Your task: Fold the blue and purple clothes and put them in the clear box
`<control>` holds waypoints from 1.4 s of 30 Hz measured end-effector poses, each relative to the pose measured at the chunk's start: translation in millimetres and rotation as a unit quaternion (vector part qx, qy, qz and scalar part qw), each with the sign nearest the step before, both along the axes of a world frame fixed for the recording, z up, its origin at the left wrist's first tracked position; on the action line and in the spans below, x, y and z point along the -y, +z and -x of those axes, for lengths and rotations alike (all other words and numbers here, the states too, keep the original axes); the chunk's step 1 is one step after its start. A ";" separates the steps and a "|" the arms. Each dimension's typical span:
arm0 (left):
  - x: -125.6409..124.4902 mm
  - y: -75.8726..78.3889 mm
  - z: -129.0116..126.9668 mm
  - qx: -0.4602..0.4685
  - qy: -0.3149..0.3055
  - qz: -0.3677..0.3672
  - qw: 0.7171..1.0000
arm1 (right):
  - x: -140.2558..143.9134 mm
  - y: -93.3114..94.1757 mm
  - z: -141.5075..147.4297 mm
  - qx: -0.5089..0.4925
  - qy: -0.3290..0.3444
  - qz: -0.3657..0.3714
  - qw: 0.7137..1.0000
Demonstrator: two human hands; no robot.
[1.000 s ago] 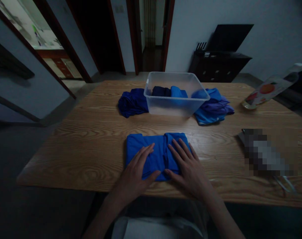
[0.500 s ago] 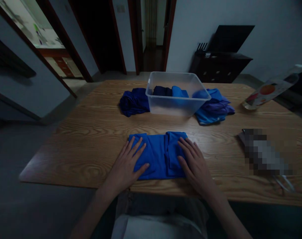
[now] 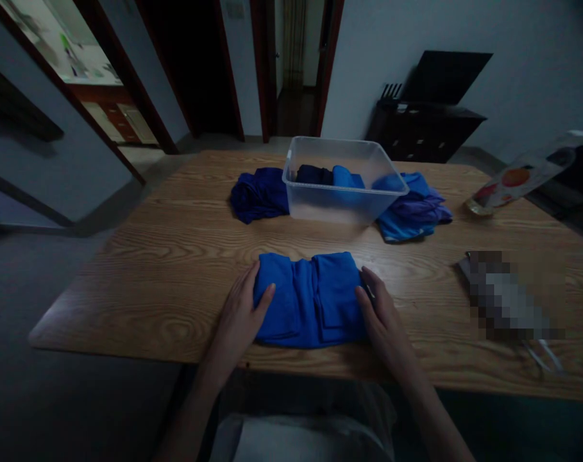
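Lying between both hands: folded cloth (image 3: pixel 310 298)

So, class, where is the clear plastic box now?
The clear plastic box sits mid-table at the far side, between a dark blue pile and a lighter blue pile.

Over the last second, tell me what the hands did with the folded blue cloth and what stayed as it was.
Both hands slid off the top of the folded blue cloth out to its ends: the left hand now cups the left edge, the right hand the right edge. The cloth looks bunched a little narrower. The clear bin, the blue piles beside it and the wooden table did not move.
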State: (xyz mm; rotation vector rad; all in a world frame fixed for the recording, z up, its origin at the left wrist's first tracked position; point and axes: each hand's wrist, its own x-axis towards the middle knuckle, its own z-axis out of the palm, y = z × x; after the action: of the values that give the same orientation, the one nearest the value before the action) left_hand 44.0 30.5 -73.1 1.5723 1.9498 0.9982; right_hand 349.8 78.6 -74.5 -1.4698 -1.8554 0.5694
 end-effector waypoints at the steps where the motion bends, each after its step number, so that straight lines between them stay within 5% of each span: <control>1: -3.3 1.8 2.0 0.020 0.009 0.001 1.000 | -3.2 1.3 0.2 0.001 -0.010 -0.002 1.000; 7: -11.7 12.5 16.7 0.038 0.055 0.047 0.997 | -26.0 3.4 -3.0 0.062 -0.027 0.058 0.996; 11: -20.7 32.7 34.2 0.089 -0.047 0.111 0.989 | -44.0 14.6 -12.1 -0.016 0.038 0.151 0.988; 16: -47.8 69.5 43.8 0.172 -0.118 0.092 0.974 | -74.0 47.2 -24.6 -0.067 0.157 0.262 0.950; 18: -54.7 87.5 42.7 0.138 -0.129 0.050 0.981 | -82.4 61.9 -28.2 -0.075 0.162 0.222 0.959; 21: -54.3 106.3 42.7 0.042 -0.163 -0.060 0.984 | -83.8 78.3 -33.9 -0.077 0.132 0.050 0.987; 23: -48.0 103.8 45.7 -0.049 -0.205 -0.148 0.966 | -77.6 81.2 -39.7 -0.045 0.145 -0.050 0.987; 26: -30.6 73.9 52.7 -0.196 -0.264 -0.181 0.927 | -60.9 68.2 -53.8 0.067 0.209 -0.142 0.965; 31: 12.2 23.9 61.7 -0.253 -0.314 -0.106 0.909 | -20.8 29.0 -83.1 0.259 0.289 -0.116 0.914; 33: 23.6 25.1 62.8 -0.218 -0.287 -0.084 0.929 | -6.4 24.5 -89.9 0.252 0.278 -0.091 0.922; 37: 16.9 45.0 57.3 -0.108 -0.108 0.036 0.988 | 0.6 32.3 -85.1 0.181 0.172 -0.019 0.968; 42: -18.7 44.9 41.9 -0.099 -0.067 0.163 0.979 | -17.3 33.8 -55.6 0.139 0.004 0.108 0.984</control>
State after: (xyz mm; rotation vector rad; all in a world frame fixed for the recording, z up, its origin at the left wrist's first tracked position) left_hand 2.0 49.2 -28.1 1.6336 1.9834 0.4535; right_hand 405.3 95.9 -40.7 -1.7614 -2.0643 0.6106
